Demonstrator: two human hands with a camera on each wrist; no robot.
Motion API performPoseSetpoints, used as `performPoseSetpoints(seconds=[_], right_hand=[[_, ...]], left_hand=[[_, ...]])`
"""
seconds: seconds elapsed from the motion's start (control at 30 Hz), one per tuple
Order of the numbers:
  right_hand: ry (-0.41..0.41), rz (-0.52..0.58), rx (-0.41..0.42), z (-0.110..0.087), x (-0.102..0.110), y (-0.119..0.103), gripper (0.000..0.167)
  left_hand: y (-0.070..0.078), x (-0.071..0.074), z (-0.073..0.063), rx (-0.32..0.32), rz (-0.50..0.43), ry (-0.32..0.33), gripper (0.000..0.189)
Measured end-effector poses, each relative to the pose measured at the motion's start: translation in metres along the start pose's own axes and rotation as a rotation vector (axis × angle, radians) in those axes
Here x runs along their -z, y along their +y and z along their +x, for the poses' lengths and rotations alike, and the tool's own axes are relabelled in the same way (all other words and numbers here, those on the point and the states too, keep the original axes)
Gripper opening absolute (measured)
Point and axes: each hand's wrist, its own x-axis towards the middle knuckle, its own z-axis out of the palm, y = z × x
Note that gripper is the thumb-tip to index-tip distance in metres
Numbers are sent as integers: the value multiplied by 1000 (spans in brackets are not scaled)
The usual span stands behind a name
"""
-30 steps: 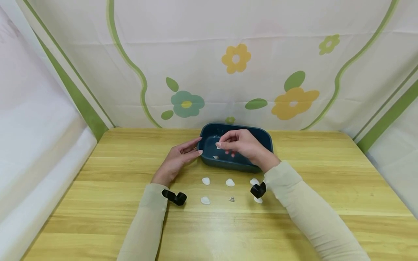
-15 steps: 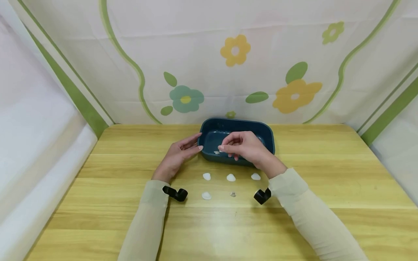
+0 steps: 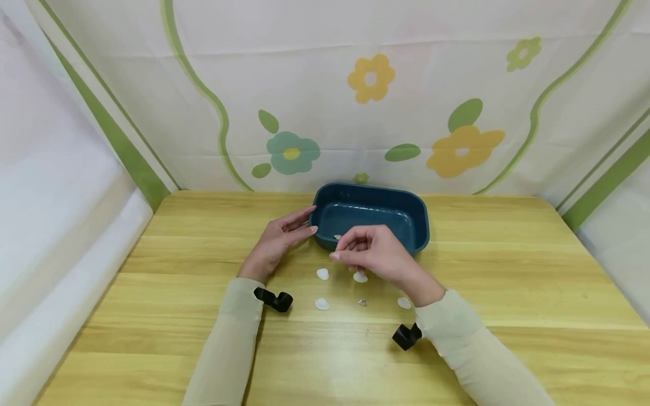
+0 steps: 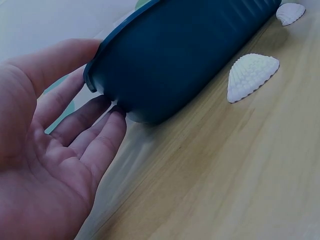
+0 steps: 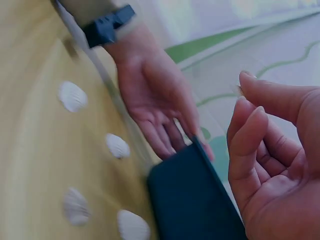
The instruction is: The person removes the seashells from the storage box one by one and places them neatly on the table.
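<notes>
A dark blue plastic box (image 3: pixel 365 194) stands at the back of the table. My left hand (image 3: pixel 272 243) holds its left end, with the thumb at the rim and other fingertips against the outer wall in the left wrist view. My right hand (image 3: pixel 381 256) is over the box's near side, thumb and forefinger pinching a tiny brownish thing (image 5: pixel 240 91), mostly hidden by the fingertips. Near the box lie white seashells, among them one at left (image 3: pixel 322 274), one below it (image 3: pixel 322 304) and one at right (image 3: pixel 404 303). A small greyish shell (image 3: pixel 362 303) lies between the lower two.
Another small shell (image 3: pixel 337 237) lies inside the box, by its near left wall. One white shell (image 3: pixel 360 277) is partly covered by my right hand. Behind the wooden table (image 3: pixel 203 349) hangs a flowered cloth (image 3: pixel 325 101). Each wrist bears a black camera mount (image 3: pixel 276 300).
My right hand has come from inside the box toward me, over the near wall, still pinching. It now hides the shell at upper right. The left hand stays at the box's end.
</notes>
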Motion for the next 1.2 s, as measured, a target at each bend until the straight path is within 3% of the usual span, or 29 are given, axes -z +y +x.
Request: performPoseSetpoints(seconds=[0.27,0.73,1.0,1.2], right_hand=[[-82,-33,-64,-14,-23,12,16],[-173,-181,-50,-32,-58,31,12],[-171,-370,38,-37,-68,35,13],[-141,-400,76,-37,-69,36,13]], left_hand=[[-1,1,1,-11,-34,-22,57],[0,1,0,-13,-37,-23,55],[-1,1,-1,-10,-30,-21,55],[-1,2,-1,-14,-23,-20,57]])
